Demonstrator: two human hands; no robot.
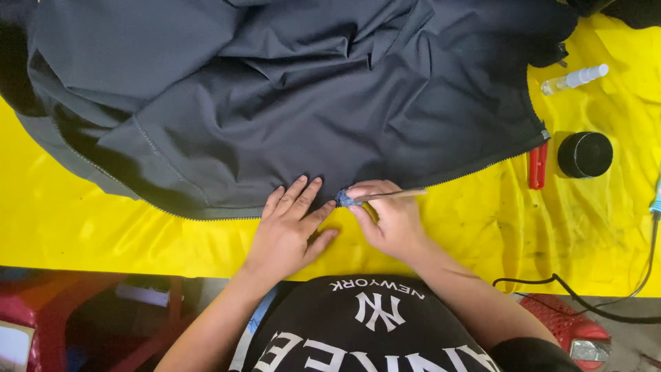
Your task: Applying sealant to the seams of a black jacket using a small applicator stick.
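A dark navy jacket (289, 89) lies spread over a yellow cloth (82, 227), its zipper edge running along the near side. My left hand (289, 231) rests flat on the jacket's lower edge, fingers spread. My right hand (389, 217) pinches a thin wooden stick (396, 195) whose blue-grey tip (343, 200) touches the jacket's zipper edge, right beside my left fingertips.
To the right on the yellow cloth lie a red-handled tool (538, 165), a round black container (584, 154) and a small clear spray bottle (573, 78). A black cable (585, 303) trails off the near right edge. Red stools stand below.
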